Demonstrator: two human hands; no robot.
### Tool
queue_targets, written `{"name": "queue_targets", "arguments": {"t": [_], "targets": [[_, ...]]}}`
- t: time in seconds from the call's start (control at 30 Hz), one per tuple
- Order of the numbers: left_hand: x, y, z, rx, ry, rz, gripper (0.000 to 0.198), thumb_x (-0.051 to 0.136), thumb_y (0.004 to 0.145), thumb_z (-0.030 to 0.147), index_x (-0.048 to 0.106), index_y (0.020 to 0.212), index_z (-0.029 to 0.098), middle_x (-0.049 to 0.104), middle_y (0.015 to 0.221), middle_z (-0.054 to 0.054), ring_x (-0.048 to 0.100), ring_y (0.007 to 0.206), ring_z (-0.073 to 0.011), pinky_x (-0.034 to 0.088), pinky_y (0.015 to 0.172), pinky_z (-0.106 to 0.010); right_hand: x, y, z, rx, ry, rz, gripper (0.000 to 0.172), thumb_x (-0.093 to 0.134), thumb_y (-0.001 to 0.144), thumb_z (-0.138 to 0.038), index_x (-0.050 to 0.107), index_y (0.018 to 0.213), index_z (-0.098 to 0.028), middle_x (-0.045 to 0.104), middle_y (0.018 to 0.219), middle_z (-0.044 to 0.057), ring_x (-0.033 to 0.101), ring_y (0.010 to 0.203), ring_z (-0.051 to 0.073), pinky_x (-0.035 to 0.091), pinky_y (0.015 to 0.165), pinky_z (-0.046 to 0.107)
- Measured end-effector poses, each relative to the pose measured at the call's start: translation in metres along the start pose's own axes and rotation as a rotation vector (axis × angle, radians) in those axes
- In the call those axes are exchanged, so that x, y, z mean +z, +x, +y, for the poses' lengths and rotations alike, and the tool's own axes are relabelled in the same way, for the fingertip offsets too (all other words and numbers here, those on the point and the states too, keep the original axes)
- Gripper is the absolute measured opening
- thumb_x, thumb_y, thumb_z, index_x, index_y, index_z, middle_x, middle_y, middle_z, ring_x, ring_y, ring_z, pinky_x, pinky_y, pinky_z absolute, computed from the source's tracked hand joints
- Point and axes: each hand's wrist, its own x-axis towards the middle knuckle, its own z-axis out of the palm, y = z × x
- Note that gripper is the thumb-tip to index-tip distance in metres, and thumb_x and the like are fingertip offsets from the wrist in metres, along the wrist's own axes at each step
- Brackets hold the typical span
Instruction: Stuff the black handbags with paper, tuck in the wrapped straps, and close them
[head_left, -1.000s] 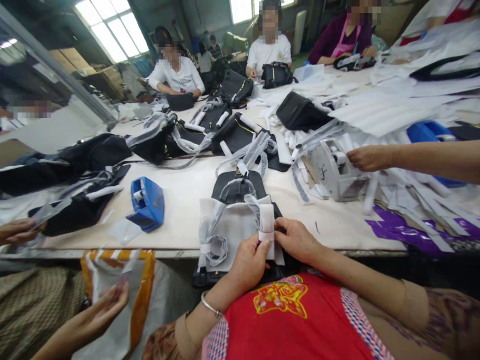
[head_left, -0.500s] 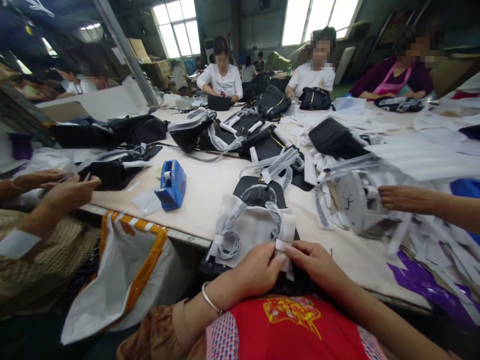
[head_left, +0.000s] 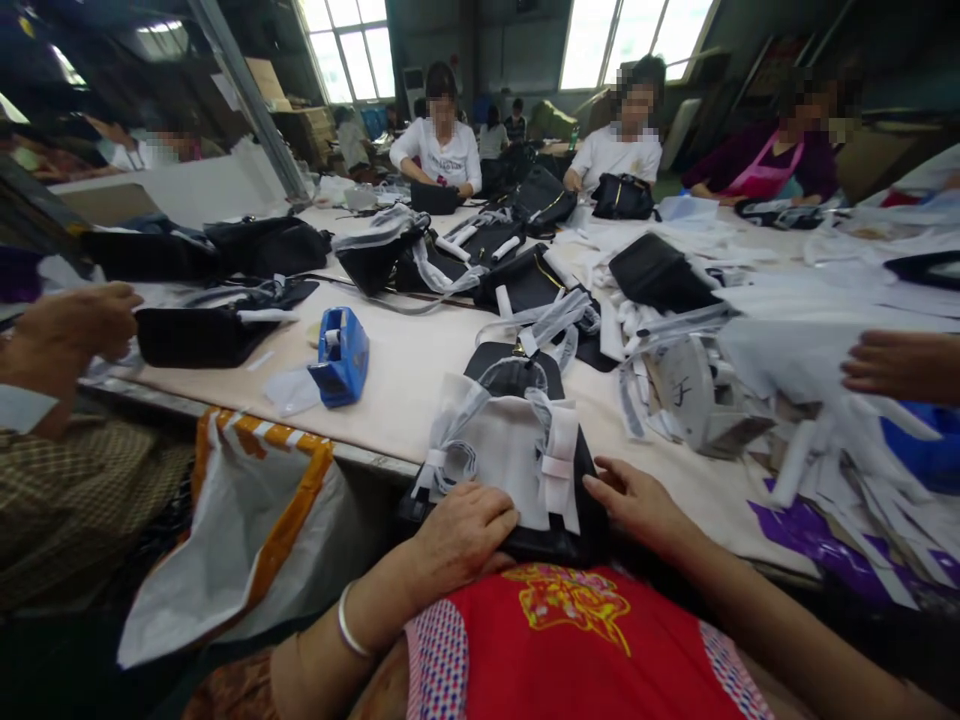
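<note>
A black backpack (head_left: 596,515) lies in front of me at the table edge. A white sheet (head_left: 502,455) covers its upper side, and its straps (head_left: 452,420) are wrapped in cloudy plastic. The right strap carries a white wrap with a short band (head_left: 556,467) across it; the left strap is coiled. My left hand (head_left: 472,520) is closed over the backpack's near edge, fingers bent, some fingertips hidden. My right hand (head_left: 637,498) touches the backpack's right side, its fingers apart. Beyond the backpack lies a plastic-wrapped strap (head_left: 559,325).
A blue tape dispenser (head_left: 341,355) stands to the left, a white tape dispenser (head_left: 694,390) to the right among paper strips. Black bags (head_left: 525,280) fill the table's middle. An open white sack (head_left: 247,500) hangs at the left edge. Co-workers' hands (head_left: 71,320) are close on both sides.
Both hands have let go of the white band on the right strap. My left hand moved down-left to the near edge; my right hand moved right to the backpack's side.
</note>
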Motion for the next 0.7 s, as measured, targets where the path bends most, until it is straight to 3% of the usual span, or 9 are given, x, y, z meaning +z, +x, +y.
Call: {"name": "queue_targets", "arguments": {"t": [0.1, 0.17, 0.23, 0.3, 0.4, 0.5, 0.6, 0.7], "targets": [[-0.007, -0.002, 0.003, 0.050, -0.035, 0.045, 0.036, 0.058, 0.091, 0.045, 0.062, 0.111, 0.016, 0.067, 0.106, -0.011, 0.063, 0.095, -0.0243, 0.049, 0.082, -0.038, -0.005, 0.006, -0.018, -0.165, -0.094, 0.111, 0.057, 0.054, 0.087, -0.054, 0.059, 0.128, -0.015, 0.063, 0.122, 0.016, 0.064, 0.104, 0.028, 0.055, 0.079, 0.040], [-0.022, -0.003, -0.002, 0.082, -0.120, 0.158, 0.029, 0.060, 0.091, 0.041, 0.065, 0.105, 0.017, 0.069, 0.101, -0.010, 0.064, 0.093, -0.0222, 0.050, 0.084, -0.037, -0.004, 0.013, -0.034, -0.301, -0.094, 0.163, 0.058, 0.051, 0.089, -0.054, 0.054, 0.133, -0.017, 0.057, 0.131, 0.016, 0.059, 0.113, 0.028, 0.054, 0.083, 0.040], [-0.041, -0.002, -0.015, -0.006, -0.193, 0.335, 0.024, 0.059, 0.092, 0.034, 0.067, 0.107, 0.017, 0.070, 0.105, -0.011, 0.065, 0.101, -0.0221, 0.050, 0.092, -0.037, 0.000, 0.022, -0.048, -0.384, -0.081, 0.132, 0.057, 0.051, 0.090, -0.053, 0.052, 0.135, -0.017, 0.056, 0.135, 0.015, 0.056, 0.118, 0.028, 0.052, 0.089, 0.041], [-0.059, 0.001, -0.036, -0.181, -0.213, 0.464, 0.028, 0.055, 0.094, 0.030, 0.067, 0.115, 0.017, 0.068, 0.115, -0.013, 0.063, 0.111, -0.0226, 0.050, 0.098, -0.038, 0.008, 0.033, -0.057, -0.398, -0.069, 0.036, 0.054, 0.049, 0.092, -0.053, 0.054, 0.132, -0.018, 0.060, 0.131, 0.013, 0.057, 0.117, 0.029, 0.050, 0.093, 0.043], [-0.072, 0.013, -0.074, -0.293, -0.177, 0.385, 0.034, 0.048, 0.097, 0.034, 0.067, 0.119, 0.016, 0.067, 0.122, -0.013, 0.062, 0.115, -0.0224, 0.048, 0.103, -0.038, 0.018, 0.054, -0.058, -0.360, -0.007, -0.057, 0.053, 0.038, 0.096, -0.056, 0.060, 0.128, -0.019, 0.065, 0.125, 0.011, 0.059, 0.117, 0.028, 0.045, 0.101, 0.046], [-0.063, 0.033, -0.101, -0.313, -0.144, 0.190, 0.043, 0.042, 0.098, 0.038, 0.061, 0.130, 0.016, 0.063, 0.132, -0.012, 0.057, 0.124, -0.0231, 0.044, 0.108, -0.040, 0.018, 0.077, -0.055, -0.252, 0.099, -0.057, 0.061, 0.028, 0.097, -0.060, 0.063, 0.125, -0.020, 0.067, 0.124, 0.009, 0.059, 0.118, 0.028, 0.044, 0.103, 0.046], [-0.047, 0.049, -0.112, -0.380, -0.102, 0.056, 0.051, 0.044, 0.097, 0.042, 0.053, 0.139, 0.015, 0.057, 0.139, -0.014, 0.054, 0.127, -0.0263, 0.042, 0.109, -0.042, 0.013, 0.093, -0.056, -0.121, 0.101, -0.093, 0.062, 0.031, 0.095, -0.063, 0.066, 0.123, -0.020, 0.069, 0.119, 0.009, 0.064, 0.108, 0.028, 0.052, 0.090, 0.043], [-0.035, 0.055, -0.114, -0.413, -0.095, 0.041, 0.053, 0.045, 0.096, 0.043, 0.050, 0.141, 0.015, 0.056, 0.140, -0.014, 0.053, 0.127, -0.0272, 0.041, 0.109, -0.043, 0.009, 0.090, -0.060, -0.075, 0.053, -0.133, 0.058, 0.037, 0.092, -0.063, 0.067, 0.120, -0.020, 0.070, 0.116, 0.009, 0.066, 0.098, 0.026, 0.053, 0.082, 0.039]]}}
